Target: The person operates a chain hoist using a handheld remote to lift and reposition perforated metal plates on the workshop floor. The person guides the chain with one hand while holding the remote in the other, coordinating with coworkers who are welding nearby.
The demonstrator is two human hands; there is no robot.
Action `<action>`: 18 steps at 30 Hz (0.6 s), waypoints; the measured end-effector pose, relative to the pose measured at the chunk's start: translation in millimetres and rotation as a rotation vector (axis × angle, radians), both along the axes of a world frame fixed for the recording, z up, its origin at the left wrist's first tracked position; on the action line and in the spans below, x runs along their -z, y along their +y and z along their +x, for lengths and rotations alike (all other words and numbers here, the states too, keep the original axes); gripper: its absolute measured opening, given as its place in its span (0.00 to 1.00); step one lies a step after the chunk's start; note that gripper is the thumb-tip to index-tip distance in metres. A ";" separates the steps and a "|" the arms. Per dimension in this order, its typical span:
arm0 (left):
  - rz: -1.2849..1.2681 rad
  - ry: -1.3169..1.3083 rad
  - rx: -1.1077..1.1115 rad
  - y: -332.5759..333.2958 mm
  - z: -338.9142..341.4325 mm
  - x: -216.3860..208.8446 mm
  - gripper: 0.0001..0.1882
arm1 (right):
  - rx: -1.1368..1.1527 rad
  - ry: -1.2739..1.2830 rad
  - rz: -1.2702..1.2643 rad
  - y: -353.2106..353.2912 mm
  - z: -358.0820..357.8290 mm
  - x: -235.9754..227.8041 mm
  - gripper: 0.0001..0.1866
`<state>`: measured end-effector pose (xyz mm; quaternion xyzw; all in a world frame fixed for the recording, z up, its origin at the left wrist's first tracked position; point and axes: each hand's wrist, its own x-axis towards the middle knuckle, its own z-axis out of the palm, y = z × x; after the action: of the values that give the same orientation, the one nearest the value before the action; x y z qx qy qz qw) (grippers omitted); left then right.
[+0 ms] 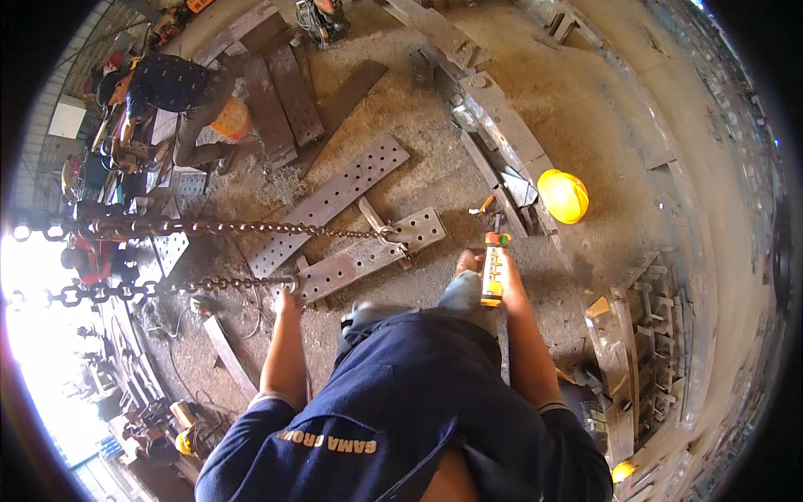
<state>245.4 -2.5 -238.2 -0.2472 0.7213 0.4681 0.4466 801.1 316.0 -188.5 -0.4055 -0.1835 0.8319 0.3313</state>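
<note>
My right hand [511, 283] is closed round a yellow crane pendant control [493, 269] with a column of buttons. My left hand [288, 301] grips the end of a rusty chain [226, 284], by a ring or hook at one end of a drilled steel plate [360, 258]. A second chain [251, 227] runs from the left to a hook [391, 238] at the plate's middle. A short bar [368, 212] lies across there. My left fingers are small and partly hidden.
Another drilled plate [335, 201] lies beyond. A yellow hard hat [563, 197] rests on a long steel beam [510, 130] at right. A co-worker [171, 88] bends over at far left, beside an orange bucket [232, 120]. Stacked steel pieces [661, 335] stand at lower right.
</note>
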 end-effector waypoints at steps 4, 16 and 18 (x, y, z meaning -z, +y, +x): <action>0.110 0.191 0.519 173.3 159.3 -23.8 0.17 | 0.000 -0.286 -0.025 67.3 89.9 -26.0 0.27; 0.760 0.663 1.211 468.8 306.5 -155.0 0.37 | -0.330 -0.200 0.360 274.5 -84.5 -91.2 0.29; 0.754 0.463 1.008 485.4 293.9 -132.2 0.45 | -0.541 -0.351 0.463 287.5 -130.5 -85.8 0.32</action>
<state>539.4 483.0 -106.0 0.3999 0.6128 0.4632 0.5000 670.5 603.5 -102.7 -0.3932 -0.5204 0.7437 0.1464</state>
